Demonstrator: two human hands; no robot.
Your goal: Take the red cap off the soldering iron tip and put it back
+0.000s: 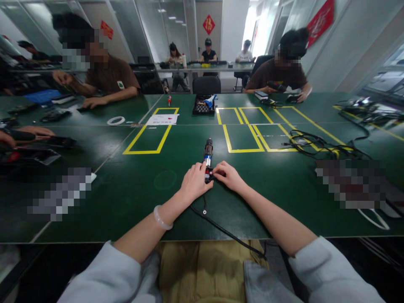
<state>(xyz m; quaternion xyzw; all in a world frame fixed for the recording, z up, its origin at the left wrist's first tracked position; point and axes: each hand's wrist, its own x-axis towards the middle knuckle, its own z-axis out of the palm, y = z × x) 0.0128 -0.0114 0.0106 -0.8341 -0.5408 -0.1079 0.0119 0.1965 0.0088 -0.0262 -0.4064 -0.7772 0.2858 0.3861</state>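
Observation:
A corded electric screwdriver [207,152] lies on the green table, its thin tip pointing away from me. Its dark front end, a blue band and a silver motor-like section show, with small red and black parts nearer me. My left hand [194,179] is closed around its near left side. At the right of the red parts, the fingertips of my right hand [230,176] are pinched together; whatever sits between them is too small to make out. A black cord [227,232] runs from the near end toward the table edge, beside a short lead with a ring terminal [204,212].
Yellow tape rectangles [142,152] mark the table [176,219]. Ahead stands a black parts tray [203,110] with a blue item on it. Coiled black cables [315,141] lie at right. A white tape ring [115,121] and paper [162,119] lie left. Co-workers sit opposite and at left.

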